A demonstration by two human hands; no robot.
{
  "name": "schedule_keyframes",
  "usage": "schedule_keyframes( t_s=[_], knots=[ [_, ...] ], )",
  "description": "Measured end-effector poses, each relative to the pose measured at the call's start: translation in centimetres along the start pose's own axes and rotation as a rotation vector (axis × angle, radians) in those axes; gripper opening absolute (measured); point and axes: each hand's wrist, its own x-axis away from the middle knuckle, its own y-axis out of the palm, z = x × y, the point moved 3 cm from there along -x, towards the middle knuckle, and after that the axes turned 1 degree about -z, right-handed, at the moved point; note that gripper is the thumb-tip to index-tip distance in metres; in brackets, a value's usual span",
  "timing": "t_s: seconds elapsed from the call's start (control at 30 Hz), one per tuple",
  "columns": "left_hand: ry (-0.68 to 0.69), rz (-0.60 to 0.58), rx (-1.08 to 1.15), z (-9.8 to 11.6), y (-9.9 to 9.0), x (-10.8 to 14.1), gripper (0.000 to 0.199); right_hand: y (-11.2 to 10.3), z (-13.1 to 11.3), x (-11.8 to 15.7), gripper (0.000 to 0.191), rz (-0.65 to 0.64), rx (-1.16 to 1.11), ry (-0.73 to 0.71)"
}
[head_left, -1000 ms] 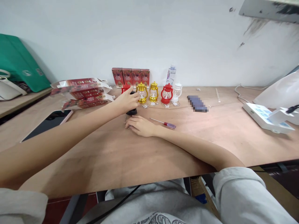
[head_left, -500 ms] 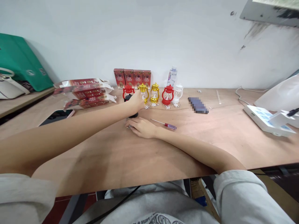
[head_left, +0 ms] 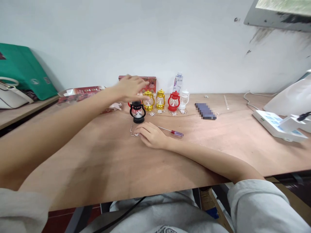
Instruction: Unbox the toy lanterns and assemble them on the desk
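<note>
My left hand (head_left: 132, 88) hovers above the lanterns with its fingers spread and nothing in it. Just beneath it a black lantern (head_left: 138, 112) stands upright on the wooden table. My right hand (head_left: 153, 136) rests on the table with its fingers bent, its fingertips at a small flat white piece (head_left: 136, 134) with a thin outline; what the fingers hold, if anything, is hidden. Behind stand two gold lanterns (head_left: 148, 101) (head_left: 160, 99), a red lantern (head_left: 174, 101) and a white lantern (head_left: 184, 99). Another red lantern is mostly hidden behind the black one.
A screwdriver (head_left: 177, 133) lies right of my right hand. Red boxes (head_left: 152, 84) and a bottle (head_left: 178, 82) stand by the wall. Flattened cartons (head_left: 84, 91) lie left, a blurred dark object (head_left: 205, 111) and a power strip (head_left: 277, 124) right.
My left hand has risen off the lanterns and opened, uncovering the black lantern. My right hand has shifted slightly right, showing more of the flat white piece. The view has tilted slightly.
</note>
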Motion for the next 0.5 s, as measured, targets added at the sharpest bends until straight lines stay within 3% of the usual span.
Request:
schedule_keyframes(
  t_s=[0.1,0.17,0.23,0.37,0.5],
  knots=[
    [-0.216,0.024,0.090,-6.1,0.7,-1.5,0.060,-0.5,-0.5,0.4,0.020,0.033,0.016,-0.055],
    [-0.368,-0.037,0.178,-9.8,2.5,-2.7,0.052,-0.6,-0.6,0.5,0.021,0.031,0.016,-0.051],
    [-0.429,-0.061,0.213,-12.3,4.6,-3.8,0.051,-0.7,-0.7,0.5,0.021,0.029,0.012,-0.041],
    [-0.528,-0.017,0.241,-14.7,8.2,-5.4,0.062,-0.7,-0.8,0.3,0.019,0.078,0.004,-0.045],
    [-0.557,0.031,0.227,-15.7,10.0,-6.3,0.073,-0.3,-0.8,0.2,0.021,0.069,-0.009,-0.031]
  ],
)
